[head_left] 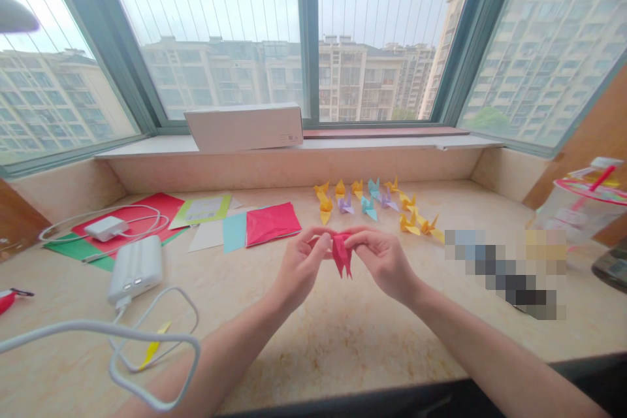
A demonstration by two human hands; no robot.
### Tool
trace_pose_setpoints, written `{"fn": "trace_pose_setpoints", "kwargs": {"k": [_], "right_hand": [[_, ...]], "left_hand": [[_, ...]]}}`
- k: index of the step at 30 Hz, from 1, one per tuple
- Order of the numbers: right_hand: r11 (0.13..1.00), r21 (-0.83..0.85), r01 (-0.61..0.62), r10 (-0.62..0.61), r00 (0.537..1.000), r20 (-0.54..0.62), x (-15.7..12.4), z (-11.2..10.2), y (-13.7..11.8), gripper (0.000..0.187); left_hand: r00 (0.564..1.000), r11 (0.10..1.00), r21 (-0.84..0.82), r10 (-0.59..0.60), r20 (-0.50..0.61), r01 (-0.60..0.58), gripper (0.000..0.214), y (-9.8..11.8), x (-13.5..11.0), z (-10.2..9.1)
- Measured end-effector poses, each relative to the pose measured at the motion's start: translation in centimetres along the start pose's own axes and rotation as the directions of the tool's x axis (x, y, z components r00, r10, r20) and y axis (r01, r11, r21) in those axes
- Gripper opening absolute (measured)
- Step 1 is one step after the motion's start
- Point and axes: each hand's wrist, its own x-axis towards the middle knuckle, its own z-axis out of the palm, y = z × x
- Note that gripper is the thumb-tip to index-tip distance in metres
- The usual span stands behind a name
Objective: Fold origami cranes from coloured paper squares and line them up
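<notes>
Fingers (324,241) of the left hand (300,268) and the right hand (385,262) are closed in a firm pinch on a folded red origami paper (341,253), one hand at each side. The paper is held clear of the marble-topped desk (313,356), over its middle and nearer the front edge than the back. This two-sided grip appears to keep the folds steady while leaving the pointed lower end free. Beyond the desk's back edge, a white box (243,127) lies on the window sill (372,143). Near the back edge, paper cranes (362,202) in yellow, purple and light blue stand grouped, apparently set apart from the working space. Toward the left, a red sheet (127,219) overlaps a green sheet (81,251), with a white charger (106,228) resting on the red. A power bank (135,269) sits nearer the left edge, its white cable (112,346) looping toward the front edge. Closer to the hands lie a pink folded square (272,223) and a light blue square (235,232). A plastic cup (580,206) with a pink rim and straw stands near the right edge. A blurred patch (504,271) hides the objects to its right.
</notes>
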Motion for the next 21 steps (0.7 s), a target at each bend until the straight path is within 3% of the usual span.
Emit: {"fn": "trace_pose_setpoints", "kwargs": {"k": [4, 8, 10, 14, 17, 21], "right_hand": [[0.987, -0.125, 0.103, -0.098, 0.994, 0.045, -0.2, -0.3, -0.5, 0.027], [0.984, -0.13, 0.119, -0.113, 0.992, 0.051, -0.2, 0.0, -0.3, 0.018], [0.995, -0.047, 0.083, -0.082, 0.996, 0.021, -0.2, 0.3, 0.1, 0.012], [0.993, 0.103, -0.057, 0.06, 0.998, -0.023, 0.0, 0.5, 0.7, 0.028], [0.984, 0.104, -0.146, 0.147, 0.989, -0.001, 0.1, 0.4, 0.9, 0.024], [0.987, 0.053, -0.152, 0.155, 0.987, -0.04, 0.1, 0.1, 0.8, 0.015]], "left_hand": [[1.0, 0.994, 0.104, 0.022, -0.023, -0.02, 0.022, 0.4, -0.1, 0.1], [0.997, 0.984, 0.173, 0.042, -0.063, -0.031, 0.018, 0.4, 0.0, 0.1], [0.995, 0.985, 0.169, 0.056, -0.081, -0.042, 0.015, 0.3, 0.1, 0.1], [0.99, 0.986, 0.144, 0.099, -0.099, -0.084, 0.011, -0.1, 0.1, 0.1], [0.988, 0.982, 0.154, 0.125, -0.096, -0.109, 0.01, -0.4, 0.1, 0.0], [0.993, 0.981, 0.171, 0.107, -0.055, -0.096, 0.016, -0.4, -0.1, 0.1]]}}
